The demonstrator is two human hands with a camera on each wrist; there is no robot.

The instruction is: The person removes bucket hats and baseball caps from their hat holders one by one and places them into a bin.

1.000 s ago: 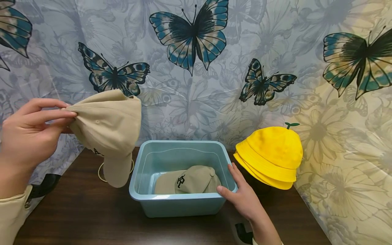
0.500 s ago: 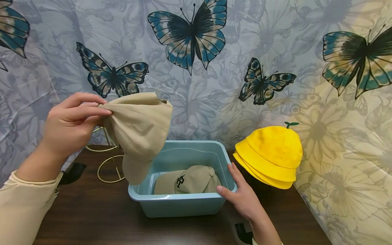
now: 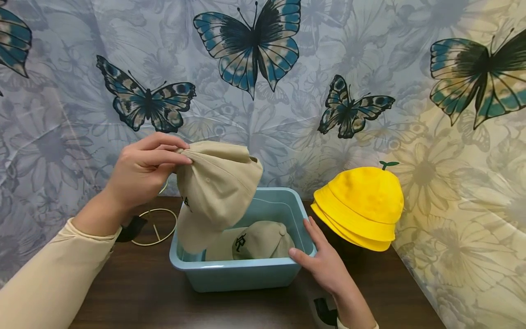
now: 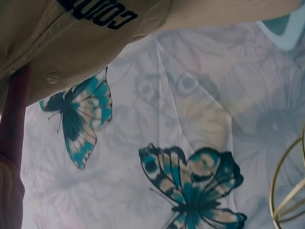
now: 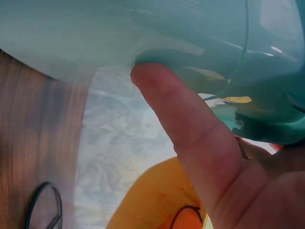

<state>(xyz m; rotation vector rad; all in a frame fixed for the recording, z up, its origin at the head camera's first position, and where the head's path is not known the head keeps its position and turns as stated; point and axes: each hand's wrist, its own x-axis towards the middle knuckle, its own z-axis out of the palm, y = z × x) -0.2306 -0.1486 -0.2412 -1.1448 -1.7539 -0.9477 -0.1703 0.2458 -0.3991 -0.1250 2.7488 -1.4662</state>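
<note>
My left hand (image 3: pixel 141 176) pinches a beige baseball cap (image 3: pixel 222 183) by the edge of its crown. The cap hangs tilted over the left part of a light blue plastic bin (image 3: pixel 242 276), brim downward. Dark lettering on this cap (image 4: pixel 90 24) shows in the left wrist view. Inside the bin lies another beige cap (image 3: pixel 265 240) with a dark emblem, brim to the left. At the bin's right front corner, my right hand (image 3: pixel 328 265) holds the rim, thumb at the front and fingers along the side. The right thumb (image 5: pixel 186 114) touches the bin's wall.
Stacked yellow bucket hats (image 3: pixel 361 201), topped by a green sprout, sit right of the bin. A gold wire stand (image 3: pixel 156 209) is behind my left wrist. The dark wooden table (image 3: pixel 164 292) meets a butterfly-print cloth (image 3: pixel 255 119) at the back.
My left hand has carried the cap rightward from beside the bin to over its left part, uncovering then partly hiding the wire stand. My right hand stays on the bin.
</note>
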